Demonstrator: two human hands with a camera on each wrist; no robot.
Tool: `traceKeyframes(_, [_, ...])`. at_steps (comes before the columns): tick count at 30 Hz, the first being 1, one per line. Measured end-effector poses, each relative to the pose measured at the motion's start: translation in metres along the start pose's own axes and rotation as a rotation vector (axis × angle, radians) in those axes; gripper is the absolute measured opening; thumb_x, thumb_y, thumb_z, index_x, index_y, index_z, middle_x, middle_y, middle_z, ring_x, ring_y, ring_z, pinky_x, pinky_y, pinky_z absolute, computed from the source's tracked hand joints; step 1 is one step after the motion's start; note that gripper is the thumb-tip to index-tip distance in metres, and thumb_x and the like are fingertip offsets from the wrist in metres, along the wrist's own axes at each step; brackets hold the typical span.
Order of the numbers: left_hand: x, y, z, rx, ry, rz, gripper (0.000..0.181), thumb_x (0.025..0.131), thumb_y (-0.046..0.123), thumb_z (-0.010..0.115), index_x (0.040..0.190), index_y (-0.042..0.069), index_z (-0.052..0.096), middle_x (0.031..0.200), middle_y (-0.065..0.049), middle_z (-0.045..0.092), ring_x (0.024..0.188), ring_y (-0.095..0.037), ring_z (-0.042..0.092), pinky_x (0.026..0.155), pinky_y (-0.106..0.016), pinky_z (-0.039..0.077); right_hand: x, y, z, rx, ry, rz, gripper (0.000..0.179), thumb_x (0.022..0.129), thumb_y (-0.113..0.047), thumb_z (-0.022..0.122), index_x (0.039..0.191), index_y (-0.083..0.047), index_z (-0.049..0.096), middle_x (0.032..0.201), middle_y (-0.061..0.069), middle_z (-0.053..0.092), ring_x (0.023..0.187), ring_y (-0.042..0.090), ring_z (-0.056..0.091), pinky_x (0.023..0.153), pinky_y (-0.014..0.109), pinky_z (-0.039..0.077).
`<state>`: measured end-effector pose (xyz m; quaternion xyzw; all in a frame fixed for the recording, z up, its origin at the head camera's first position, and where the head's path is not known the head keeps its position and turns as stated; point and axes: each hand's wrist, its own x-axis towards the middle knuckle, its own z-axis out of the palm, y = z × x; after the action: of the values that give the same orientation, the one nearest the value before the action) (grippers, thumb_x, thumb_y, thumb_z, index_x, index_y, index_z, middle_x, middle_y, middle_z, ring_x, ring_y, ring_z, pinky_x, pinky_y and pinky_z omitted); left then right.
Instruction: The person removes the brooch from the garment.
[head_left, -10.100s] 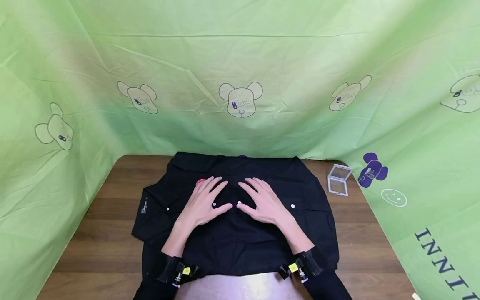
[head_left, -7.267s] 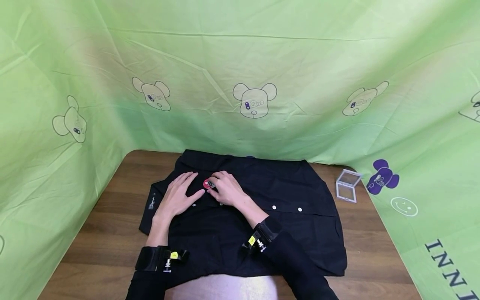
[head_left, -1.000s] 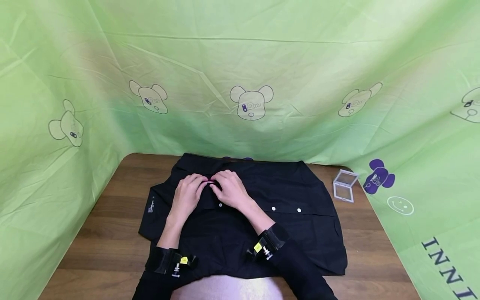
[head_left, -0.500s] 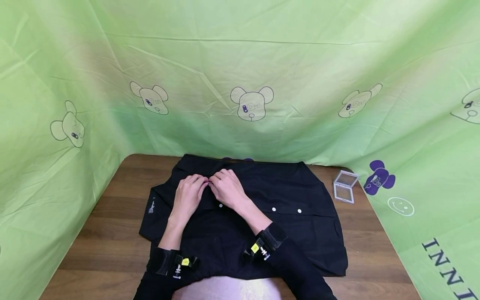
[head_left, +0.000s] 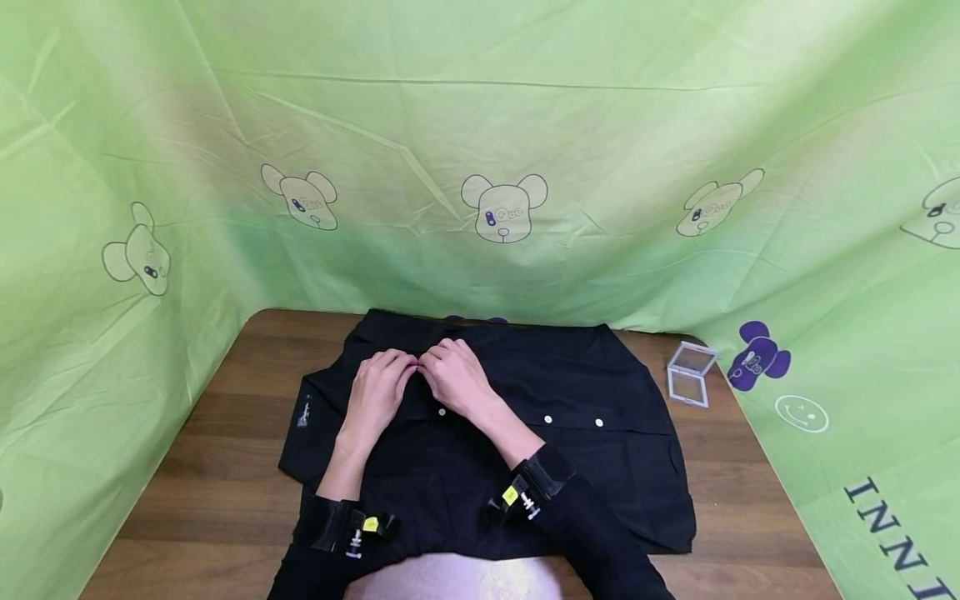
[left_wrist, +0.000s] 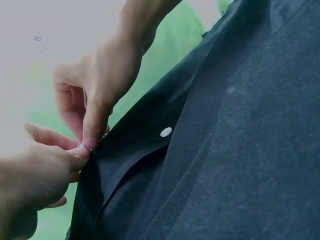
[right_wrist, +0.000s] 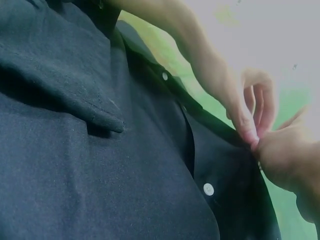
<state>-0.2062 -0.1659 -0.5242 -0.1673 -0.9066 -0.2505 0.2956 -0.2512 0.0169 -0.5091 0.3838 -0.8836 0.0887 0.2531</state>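
Observation:
A black button-up shirt [head_left: 615,475] lies spread over the table, with white buttons [head_left: 548,419] along its placket. My left hand [head_left: 375,388] and right hand [head_left: 456,379] meet over its upper left part, thumbs and fingertips pinched together on the red round pin badge. The fingers almost wholly cover the badge, and how it sits against the cloth cannot be told. In the left wrist view, the right hand [left_wrist: 107,75] comes from above, its fingertips touching those of the left hand [left_wrist: 37,175]. Both wrist views place the pinch right at the shirt's raised fold.
An open clear hinged case [head_left: 687,374] stands at the table's back right corner. Wooden tabletop [head_left: 187,467] shows on both sides of the shirt. A green printed curtain [head_left: 405,275] closes off the back and sides.
Earlier the badge lay on the shirt under open hands, then the right fingers took hold of it. The left hand has joined; within the last second the fingertips drew together, hiding the badge's edge.

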Motion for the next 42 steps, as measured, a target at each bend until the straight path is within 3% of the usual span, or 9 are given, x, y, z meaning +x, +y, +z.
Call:
traceKeyframes(5, [0.001,-0.002,0.0,-0.043,-0.02,-0.016,0.009,0.103,0.007,0.081,0.111,0.004,0.083,0.113,-0.013,0.082,0.106,-0.037,0.077,0.094,-0.059,0.06,-0.001,0.001,0.0,0.006,0.01,-0.007,0.015,0.11,-0.023,0.074,0.102,-0.016,0.084,0.104,-0.004,0.085,0.101,0.019,0.074,0.09,0.035,0.055])
traceKeyframes(12, [0.003,-0.006,-0.001,-0.234,-0.077,-0.119,0.021,0.101,0.004,0.083,0.122,0.004,0.082,0.124,-0.014,0.081,0.117,-0.035,0.079,0.102,-0.054,0.064,-0.002,0.004,0.002,0.04,0.022,-0.011,0.014,0.11,-0.021,0.075,0.104,-0.015,0.085,0.105,-0.004,0.086,0.103,0.019,0.074,0.09,0.034,0.055])
traceKeyframes(17, [0.001,-0.011,0.0,-0.313,-0.064,-0.153,0.023,0.1,0.005,0.084,0.123,0.003,0.083,0.127,-0.014,0.081,0.122,-0.035,0.079,0.107,-0.053,0.062,-0.004,0.008,0.006,0.115,0.035,-0.006,0.013,0.109,-0.02,0.076,0.108,-0.013,0.086,0.107,-0.003,0.087,0.106,0.019,0.076,0.092,0.035,0.057])
traceKeyframes(24, [0.0,-0.016,0.004,-0.343,-0.036,-0.159,0.021,0.101,0.005,0.083,0.122,0.003,0.083,0.125,-0.016,0.081,0.117,-0.034,0.079,0.105,-0.051,0.062,-0.007,0.013,0.014,0.238,0.083,0.028,0.01,0.107,-0.017,0.078,0.107,-0.013,0.088,0.107,-0.001,0.088,0.107,0.02,0.078,0.094,0.037,0.06])
traceKeyframes(35, [-0.004,-0.021,0.007,-0.372,-0.067,-0.212,0.02,0.104,0.008,0.081,0.124,0.004,0.082,0.125,-0.015,0.081,0.113,-0.032,0.078,0.099,-0.05,0.062,-0.013,0.018,0.027,0.491,0.125,0.151,0.008,0.103,-0.014,0.083,0.107,-0.01,0.089,0.103,0.003,0.088,0.103,0.021,0.08,0.095,0.038,0.065])
traceKeyframes(42, [-0.007,-0.025,0.009,-0.388,-0.059,-0.222,0.02,0.105,0.013,0.082,0.123,0.005,0.083,0.119,-0.012,0.083,0.108,-0.028,0.079,0.09,-0.035,0.059,-0.015,0.019,0.031,0.634,0.101,0.284,0.008,0.102,-0.017,0.085,0.106,-0.013,0.091,0.103,0.002,0.089,0.105,0.018,0.08,0.098,0.036,0.064])
